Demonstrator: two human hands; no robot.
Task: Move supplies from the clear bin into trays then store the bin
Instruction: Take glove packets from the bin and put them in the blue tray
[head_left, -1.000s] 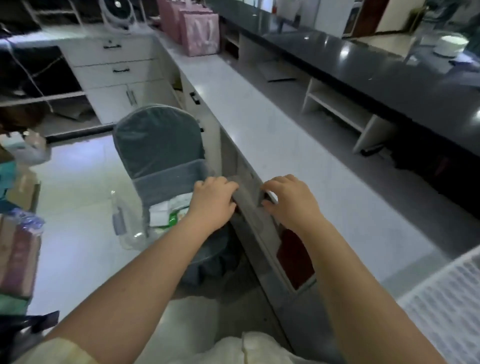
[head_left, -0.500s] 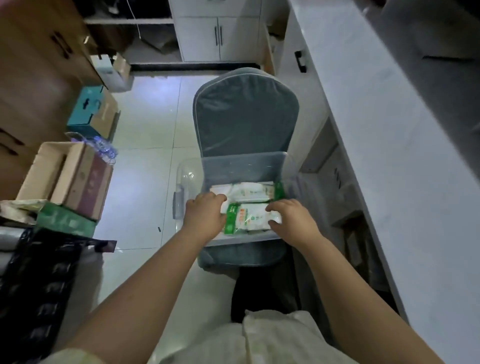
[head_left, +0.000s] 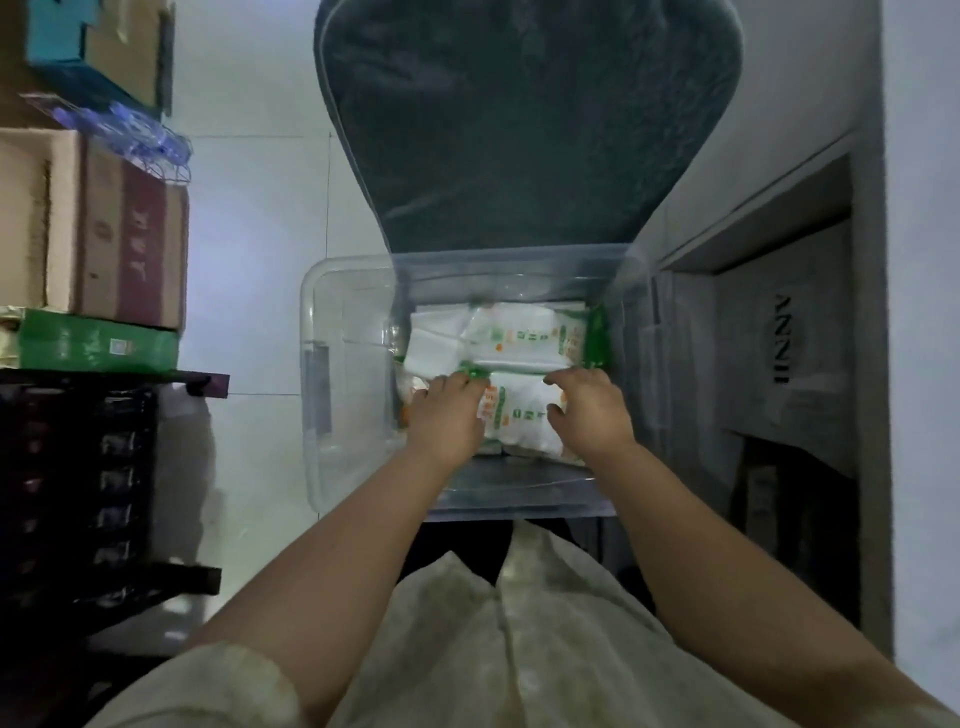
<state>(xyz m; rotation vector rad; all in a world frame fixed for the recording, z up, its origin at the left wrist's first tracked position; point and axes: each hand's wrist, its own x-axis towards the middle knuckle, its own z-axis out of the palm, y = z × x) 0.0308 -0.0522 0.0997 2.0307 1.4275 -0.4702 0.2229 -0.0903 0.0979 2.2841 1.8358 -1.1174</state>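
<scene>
A clear plastic bin (head_left: 311, 415) rests on a grey padded chair (head_left: 519, 130) right below me. Inside lie white packs with green and orange print; one pack (head_left: 524, 338) sits at the far side and a nearer pack (head_left: 519, 415) lies between my hands. My left hand (head_left: 447, 415) presses on the near pack's left end. Curled around its right end is my right hand (head_left: 592, 410). Both hands are inside the bin. More packs beneath are partly hidden.
Cardboard boxes (head_left: 104, 228) and a green box (head_left: 98, 343) stack at the left over a dark crate (head_left: 78, 493). The white counter's side (head_left: 919, 312) runs along the right, with an open cubby holding a grey bag (head_left: 779, 338). White tiled floor (head_left: 249, 260) lies left of the chair.
My view swung from the counter down to the chair and closed in on the bin. Both hands left the counter edge, reached into the bin and closed on the near pack.
</scene>
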